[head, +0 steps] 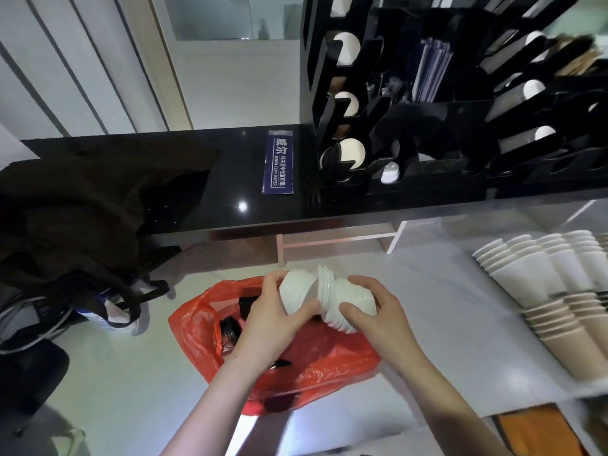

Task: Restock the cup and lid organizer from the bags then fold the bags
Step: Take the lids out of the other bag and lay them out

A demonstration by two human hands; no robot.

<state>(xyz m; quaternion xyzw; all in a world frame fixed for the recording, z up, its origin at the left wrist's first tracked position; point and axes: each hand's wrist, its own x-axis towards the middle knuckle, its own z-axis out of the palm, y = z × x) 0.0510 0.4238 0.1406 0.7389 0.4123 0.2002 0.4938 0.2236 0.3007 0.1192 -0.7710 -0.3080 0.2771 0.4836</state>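
Note:
Both hands hold a stack of white lids (324, 296) above an open red plastic bag (316, 363). My left hand (276, 317) grips the stack's left end, and my right hand (375, 307) grips its right end. Black lids show inside the bag. The black cup and lid organizer (427, 126) stands on the black counter at the upper right, with white cup ends and lids showing in its slots.
Rows of stacked white and brown paper cups (546, 291) lie on a white shelf at the right. A dark cloth bag (82, 205) slumps over the black counter (230, 179) at the left. A blue copy-paper pack (278, 162) lies on the counter.

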